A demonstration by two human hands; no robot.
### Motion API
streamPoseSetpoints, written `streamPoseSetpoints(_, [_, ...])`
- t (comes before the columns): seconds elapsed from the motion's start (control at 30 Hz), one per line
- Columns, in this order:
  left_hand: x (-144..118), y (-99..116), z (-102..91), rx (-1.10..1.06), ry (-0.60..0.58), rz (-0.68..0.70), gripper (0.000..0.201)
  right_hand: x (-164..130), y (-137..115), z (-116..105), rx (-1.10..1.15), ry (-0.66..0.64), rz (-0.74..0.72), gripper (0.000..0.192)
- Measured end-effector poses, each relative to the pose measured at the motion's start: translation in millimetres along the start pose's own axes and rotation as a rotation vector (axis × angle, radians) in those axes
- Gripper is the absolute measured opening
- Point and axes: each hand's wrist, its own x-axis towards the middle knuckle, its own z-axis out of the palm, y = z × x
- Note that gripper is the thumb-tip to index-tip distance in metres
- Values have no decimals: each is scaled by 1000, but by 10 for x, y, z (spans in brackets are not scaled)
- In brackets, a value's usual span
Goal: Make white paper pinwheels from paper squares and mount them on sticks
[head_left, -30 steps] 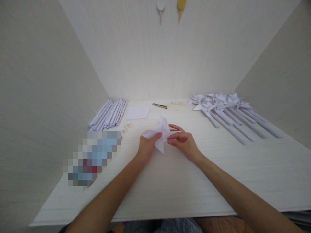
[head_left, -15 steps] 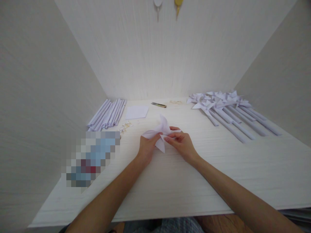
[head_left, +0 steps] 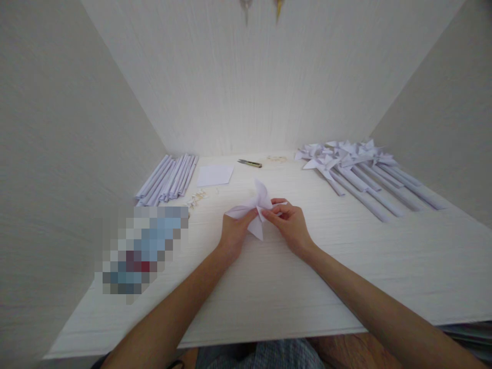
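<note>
Pinwheel head [head_left: 257, 211] of white paper was held just above the middle of the white table [head_left: 346, 277]; left hand [head_left: 233, 233] pinched its lower left blade, right hand [head_left: 289, 221] pinched its centre with thumb and forefinger pressed together. Around it, largest first: row of finished pinwheels [head_left: 357, 171] on paper sticks lay far right, well apart; bundle of rolled paper sticks [head_left: 169, 177] far left; flat paper square [head_left: 215, 175] beside them; small pale fasteners [head_left: 197, 197] near that bundle; utility knife [head_left: 249, 163] at the back.
</note>
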Motion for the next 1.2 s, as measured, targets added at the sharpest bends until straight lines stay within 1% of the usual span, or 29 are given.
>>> streamPoseSetpoints(0.2, [-12, -1, 12, -31, 0, -16, 20, -2, 5, 2, 3, 5, -1, 20])
streamPoseSetpoints(0.5, [-11, -26, -8, 8, 4, -16, 22, 1, 12, 6, 5, 15, 5, 23])
streamPoseSetpoints(0.9, [-14, -33, -12, 34, -24, 11, 20, -6, 13, 9, -14, 25, 5, 22])
streamPoseSetpoints(1.1, [0, -50, -19, 56, -14, 7, 20, 0, -4, 6, -30, 41, 9, 22])
streamPoseSetpoints(1.2, [0, -58, -16, 63, -20, 30, 19, -2, 1, 11, -41, 40, -4, 23])
